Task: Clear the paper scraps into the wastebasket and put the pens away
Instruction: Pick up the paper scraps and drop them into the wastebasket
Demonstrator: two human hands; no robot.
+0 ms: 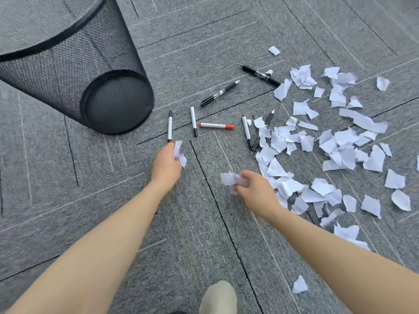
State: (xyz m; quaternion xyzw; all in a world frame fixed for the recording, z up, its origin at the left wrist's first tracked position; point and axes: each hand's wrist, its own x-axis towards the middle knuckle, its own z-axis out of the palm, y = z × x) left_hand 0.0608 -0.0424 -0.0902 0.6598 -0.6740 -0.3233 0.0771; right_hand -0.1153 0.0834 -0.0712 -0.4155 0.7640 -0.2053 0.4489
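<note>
Torn white paper scraps (335, 141) cover the grey carpet at the right. My left hand (166, 165) grips a crumpled scrap (180, 152) just below a black-capped white marker (170, 126). My right hand (256, 189) clutches a bunch of scraps (231, 180) at the pile's left edge. Several pens lie in the middle: another white marker (193, 120), a red-capped marker (216, 126), a black gel pen (220, 93), a second black pen (260, 75), and a marker (246, 130) partly under scraps. The black mesh wastebasket (74, 64) stands at the upper left.
Grey carpet tiles (90, 200) with dark seams cover the floor. One lone scrap (299, 284) lies near the bottom right, another (274, 50) up at the far side. A light shoe (218, 296) shows at the bottom edge.
</note>
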